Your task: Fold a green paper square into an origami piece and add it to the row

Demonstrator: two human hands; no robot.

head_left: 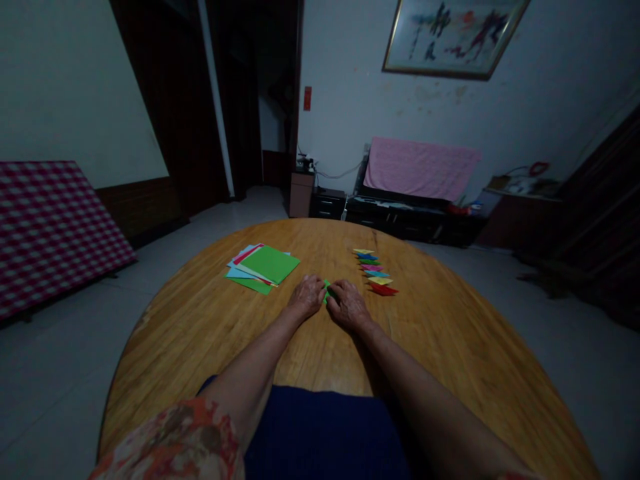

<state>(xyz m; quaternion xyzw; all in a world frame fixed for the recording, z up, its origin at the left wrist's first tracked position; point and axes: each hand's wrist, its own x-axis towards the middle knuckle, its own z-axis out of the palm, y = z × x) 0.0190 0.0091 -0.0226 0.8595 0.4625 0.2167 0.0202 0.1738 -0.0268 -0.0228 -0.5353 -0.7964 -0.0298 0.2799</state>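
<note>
Between my two hands, on the wooden table [320, 243], lies a small piece of folded green paper [326, 292]. My left hand [306, 295] is closed on its left edge, fingers bent. From the other side my right hand [347, 303] grips the paper with curled fingers. Most of the green piece is hidden by the fingers. Right of my right hand runs a row of several small folded paper boats, with a red paper boat [383, 289] nearest me. A stack of coloured paper sheets [273, 264], green on top, lies beyond my left hand.
The round table's edge curves around the work. Behind it stand a low black cabinet [395, 219] and a pink cloth [420, 168] over something upright. At the left is a red-and-white checked cloth [55, 227]. A framed picture [453, 37] hangs on the wall.
</note>
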